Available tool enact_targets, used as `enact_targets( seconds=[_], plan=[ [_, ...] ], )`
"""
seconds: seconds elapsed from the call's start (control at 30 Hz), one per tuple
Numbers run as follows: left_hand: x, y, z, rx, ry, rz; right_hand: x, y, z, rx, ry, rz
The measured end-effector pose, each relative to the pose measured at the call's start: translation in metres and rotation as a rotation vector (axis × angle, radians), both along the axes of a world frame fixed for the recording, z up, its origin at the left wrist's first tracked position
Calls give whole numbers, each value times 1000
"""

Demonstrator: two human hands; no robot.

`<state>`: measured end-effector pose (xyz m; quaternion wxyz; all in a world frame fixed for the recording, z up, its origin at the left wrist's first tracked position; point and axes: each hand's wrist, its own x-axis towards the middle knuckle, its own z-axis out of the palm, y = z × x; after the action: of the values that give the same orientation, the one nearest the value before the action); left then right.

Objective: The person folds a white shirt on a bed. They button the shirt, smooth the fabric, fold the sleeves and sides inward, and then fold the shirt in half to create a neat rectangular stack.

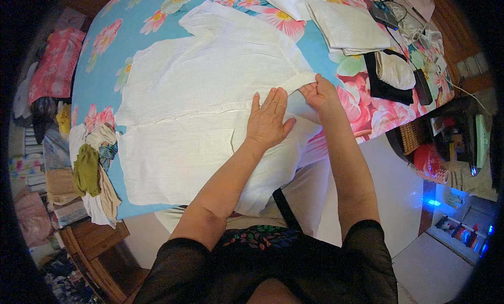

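Observation:
A white button-front shirt [185,91] lies spread out before me, its button placket running crosswise and its collar end to the right. My left hand [267,117] rests flat on the cloth beside the placket, fingers extended. At the collar [301,81], my right hand [321,93] pinches the edge between thumb and fingers. A chest pocket [212,140] shows left of my left forearm. One sleeve [202,18] points away from me; the near shoulder part hangs over the bed's front edge, partly behind my left arm.
The shirt lies on a blue floral bedsheet [98,75]. Folded white cloths [346,26], a black cloth [388,93], a rolled white cloth [395,71] and a black device with cables [384,16] are at the right. Crumpled clothes [88,170] hang over the left corner, above a wooden cabinet [98,245].

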<state>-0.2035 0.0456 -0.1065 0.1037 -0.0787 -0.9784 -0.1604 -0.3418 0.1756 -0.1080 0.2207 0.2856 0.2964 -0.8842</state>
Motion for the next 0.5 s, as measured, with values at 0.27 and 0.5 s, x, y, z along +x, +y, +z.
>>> enact_targets(
  seconds=[0.27, 0.5],
  plan=[
    [-2, 0, 6, -27, -39, 16, -2, 0, -10, -119, 27, -49],
    [-1, -1, -1, 15, -16, 28, 50, -3, 41, 644, 511, -290]
  ],
)
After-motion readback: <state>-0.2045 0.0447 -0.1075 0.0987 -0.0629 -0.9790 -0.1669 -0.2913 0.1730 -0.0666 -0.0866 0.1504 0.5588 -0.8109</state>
